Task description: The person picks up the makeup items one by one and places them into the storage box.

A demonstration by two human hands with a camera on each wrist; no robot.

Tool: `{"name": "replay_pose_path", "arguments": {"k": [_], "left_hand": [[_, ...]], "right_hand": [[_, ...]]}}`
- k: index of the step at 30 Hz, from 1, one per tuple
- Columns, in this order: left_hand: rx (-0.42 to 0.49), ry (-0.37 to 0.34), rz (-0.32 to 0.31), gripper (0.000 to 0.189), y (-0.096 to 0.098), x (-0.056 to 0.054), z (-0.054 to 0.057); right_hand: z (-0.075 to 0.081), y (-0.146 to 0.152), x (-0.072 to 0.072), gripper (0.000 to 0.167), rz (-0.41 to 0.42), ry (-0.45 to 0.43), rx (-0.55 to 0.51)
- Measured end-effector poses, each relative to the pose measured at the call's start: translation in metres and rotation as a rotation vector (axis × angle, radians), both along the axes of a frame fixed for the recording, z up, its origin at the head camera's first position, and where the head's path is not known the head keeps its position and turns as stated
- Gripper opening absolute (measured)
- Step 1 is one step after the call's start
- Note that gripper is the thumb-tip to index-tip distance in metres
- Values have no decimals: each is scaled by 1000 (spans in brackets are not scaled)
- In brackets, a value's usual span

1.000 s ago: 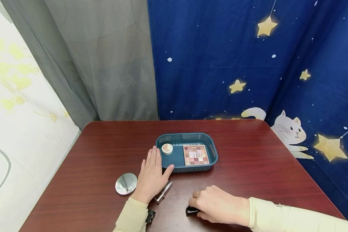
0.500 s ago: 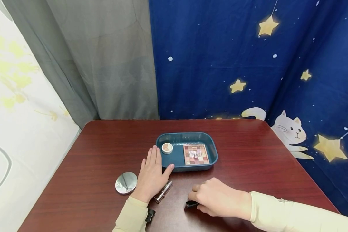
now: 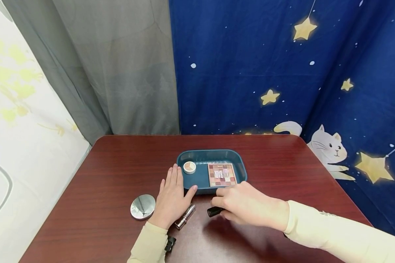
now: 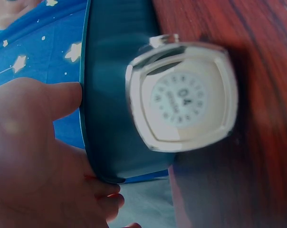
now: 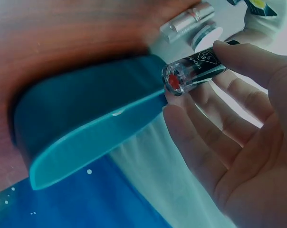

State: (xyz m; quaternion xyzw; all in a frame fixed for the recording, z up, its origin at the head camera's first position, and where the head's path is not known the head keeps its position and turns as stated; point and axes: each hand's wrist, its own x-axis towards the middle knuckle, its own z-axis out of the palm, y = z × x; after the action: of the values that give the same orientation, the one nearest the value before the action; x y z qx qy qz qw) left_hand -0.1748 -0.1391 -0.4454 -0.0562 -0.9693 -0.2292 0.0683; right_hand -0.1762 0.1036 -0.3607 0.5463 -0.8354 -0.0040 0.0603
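Observation:
In the head view my right hand (image 3: 245,204) pinches a black lipstick (image 3: 214,211) just in front of the blue tray (image 3: 197,191). The right wrist view shows this lipstick (image 5: 196,71) with a clear, faceted end and red inside, gripped between thumb and fingers. My left hand (image 3: 172,197) lies along the tray's left front corner, fingers straight and thumb against the front wall. Beside its wrist lies a silver lipstick (image 3: 185,217); its squarish base (image 4: 181,97), labelled 04, fills the middle of the left wrist view. Inside the tray sit an eyeshadow palette (image 3: 222,174) and a round three-colour pan (image 3: 189,167).
A round mirror-topped compact (image 3: 143,207) lies left of my left hand. The dark red table (image 3: 283,164) extends on both sides of the tray. Curtains (image 3: 243,73) hang behind its far edge.
My right hand has lifted the black lipstick off the table and moved it forward to the tray's front edge. The left hand and the tray have stayed in place.

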Motion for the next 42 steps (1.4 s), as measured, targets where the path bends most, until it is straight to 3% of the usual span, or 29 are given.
{"name": "replay_pose_path", "arguments": {"k": [13,23,32,42], "left_hand": [[-5,2,-3,89,-1,-2,0],[7,10,-12,88,0,-1,0],[-1,0,-11,88,-1,-1,0],[-7,-5,-13,89,-1,-1,-2]], "right_hand": [[22,-6,-23,22,5,43,-73],[28,-12,-61,23,-22,-19,-111],[22,-22,-96,21,-49,40,-100],[-2,-37,-129,26,-35,109,-7]]}}
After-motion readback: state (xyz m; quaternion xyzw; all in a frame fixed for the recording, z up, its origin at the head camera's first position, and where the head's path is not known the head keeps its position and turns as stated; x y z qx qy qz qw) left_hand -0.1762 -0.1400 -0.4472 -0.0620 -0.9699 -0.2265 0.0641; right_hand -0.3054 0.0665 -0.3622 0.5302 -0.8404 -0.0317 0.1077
